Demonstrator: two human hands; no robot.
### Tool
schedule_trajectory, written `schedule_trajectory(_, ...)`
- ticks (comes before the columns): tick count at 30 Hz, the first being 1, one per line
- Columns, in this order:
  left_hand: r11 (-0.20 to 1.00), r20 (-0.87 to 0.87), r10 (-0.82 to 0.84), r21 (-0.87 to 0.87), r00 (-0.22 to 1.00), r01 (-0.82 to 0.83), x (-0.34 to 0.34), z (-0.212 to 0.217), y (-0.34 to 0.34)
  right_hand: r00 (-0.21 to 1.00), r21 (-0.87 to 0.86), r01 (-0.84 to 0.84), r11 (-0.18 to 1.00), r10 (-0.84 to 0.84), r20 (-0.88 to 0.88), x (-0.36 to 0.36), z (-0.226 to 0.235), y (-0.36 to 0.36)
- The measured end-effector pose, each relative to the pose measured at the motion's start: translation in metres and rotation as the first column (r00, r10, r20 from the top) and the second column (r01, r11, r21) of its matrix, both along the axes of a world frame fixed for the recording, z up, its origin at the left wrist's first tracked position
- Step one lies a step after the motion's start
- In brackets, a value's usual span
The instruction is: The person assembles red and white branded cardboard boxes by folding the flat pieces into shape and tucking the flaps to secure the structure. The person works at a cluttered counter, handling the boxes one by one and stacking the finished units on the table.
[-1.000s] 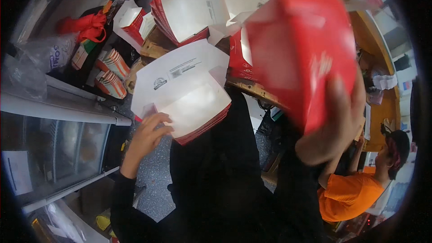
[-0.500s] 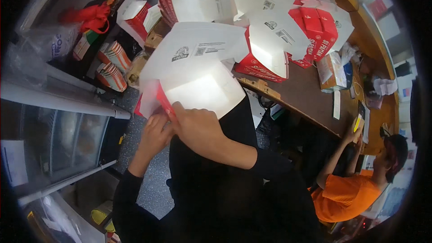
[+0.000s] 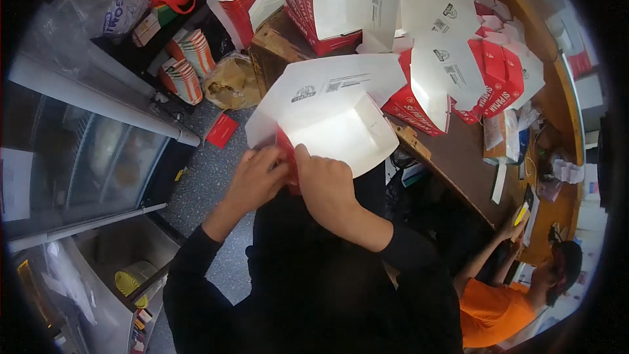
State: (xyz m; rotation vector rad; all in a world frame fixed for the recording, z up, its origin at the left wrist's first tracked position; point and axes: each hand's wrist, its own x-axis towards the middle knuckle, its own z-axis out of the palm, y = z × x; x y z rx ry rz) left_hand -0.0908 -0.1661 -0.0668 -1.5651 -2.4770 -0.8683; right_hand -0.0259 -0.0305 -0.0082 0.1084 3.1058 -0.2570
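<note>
A cardboard food box (image 3: 327, 132), white inside and red outside, is held in front of my body with its lid flap raised at the far side. Both hands are at its left end. My right hand (image 3: 331, 187) has its fingers closed over the red side wall, with the thumb at the wall's upper edge. My left hand (image 3: 257, 180) pinches the same red panel from the outer side, fingers bent. The box's underside and the fingertips behind the panel are hidden.
Several folded boxes (image 3: 419, 115) stand with lids raised on the brown table (image 3: 458, 164). Striped paper cups (image 3: 187, 78) and a brown-filled plastic bag (image 3: 232, 84) lie at the left. A red piece (image 3: 221, 130) lies on the floor. A person in orange (image 3: 498, 311) sits at right.
The box has tilted and its left end has folded inward more, with both hands still on it. The view has shifted, so the surroundings appear further right and lower.
</note>
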Motion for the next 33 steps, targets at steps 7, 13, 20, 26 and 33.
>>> schedule_trajectory(7, 0.986, -0.12, -0.018, 0.162, 0.993, 0.037, 0.004, -0.026, -0.005, 0.997, -0.117, 0.016, 0.993, -0.007, 0.082, -0.011, -0.018, -0.003)
schedule_trajectory(13, 0.994, -0.183, -0.095, 0.043, 0.978, 0.104, -0.001, -0.003, -0.001, 0.91, -0.44, 0.128, 0.889, -0.281, -0.304, -0.013, -0.004, 0.069)
schedule_trajectory(20, 0.973, -0.156, -0.223, 0.025, 0.962, 0.229, -0.008, 0.011, 0.004, 0.849, -0.496, 0.46, 0.736, -0.528, 0.003, -0.017, -0.044, 0.123)
schedule_trajectory(26, 0.943, -0.117, -0.33, 0.003, 0.937, 0.333, -0.014, 0.023, 0.01, 0.854, -0.486, 0.409, 0.772, -0.512, -0.095, -0.011, -0.035, 0.126)
schedule_trajectory(33, 0.961, 0.17, -0.273, 0.094, 0.947, 0.26, -0.012, 0.02, 0.009, 0.495, -0.293, 0.624, 0.724, -0.656, -0.569, -0.051, 0.012, 0.175)
